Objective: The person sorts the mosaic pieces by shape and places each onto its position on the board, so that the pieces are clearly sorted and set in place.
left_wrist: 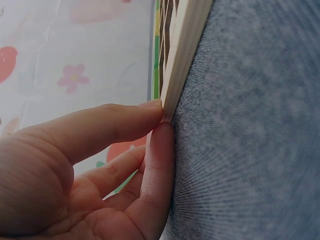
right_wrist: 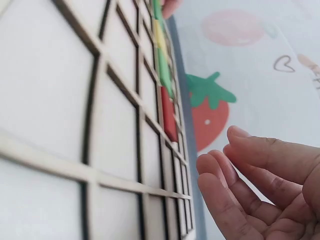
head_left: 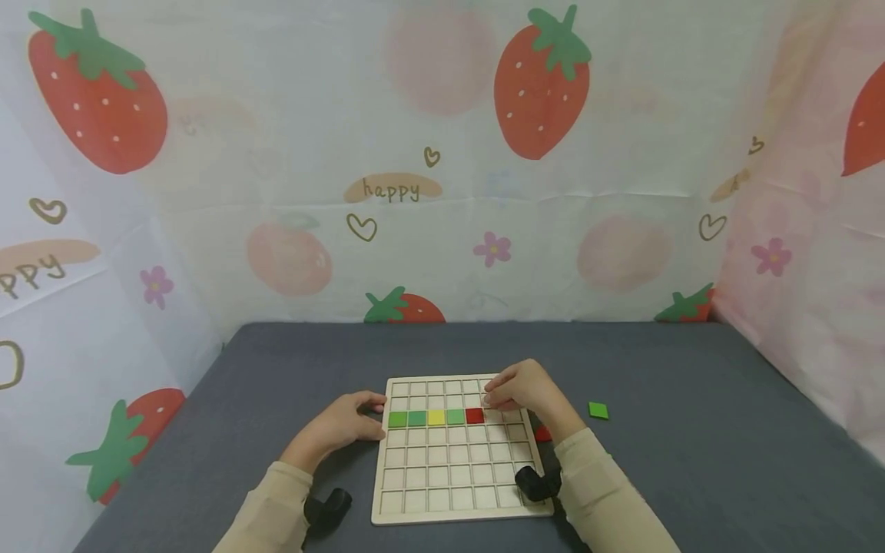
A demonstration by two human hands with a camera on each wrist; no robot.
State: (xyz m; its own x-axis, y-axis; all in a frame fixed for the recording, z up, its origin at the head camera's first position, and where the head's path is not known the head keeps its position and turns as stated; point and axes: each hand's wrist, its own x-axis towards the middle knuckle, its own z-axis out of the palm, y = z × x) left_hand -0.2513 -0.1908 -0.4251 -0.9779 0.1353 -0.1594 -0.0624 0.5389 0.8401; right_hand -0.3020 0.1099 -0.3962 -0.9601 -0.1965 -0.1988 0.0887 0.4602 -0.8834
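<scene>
A square wooden grid board point(head_left: 422, 480) lies on the table. One row of it holds two green tiles point(head_left: 417, 418), a yellow tile point(head_left: 436, 417), a lighter green tile point(head_left: 455, 416) and a red tile point(head_left: 474, 415), side by side. At the board's left edge, my left hand point(head_left: 339, 424) pinches the rim between thumb and finger, as the left wrist view shows. Over the upper right cells hovers my right hand point(head_left: 528, 388), its fingers loosely bent with nothing between them. The right wrist view has these fingers point(right_wrist: 225, 205) just past the red tile.
To the right of the board lies a loose green tile point(head_left: 598, 410). Another red tile point(head_left: 543, 434) sits by the board's right edge, partly hidden by my right wrist. Black wrist cameras hang under both sleeves. A strawberry-print curtain point(head_left: 456, 253) stands behind the dark grey table point(head_left: 691, 430).
</scene>
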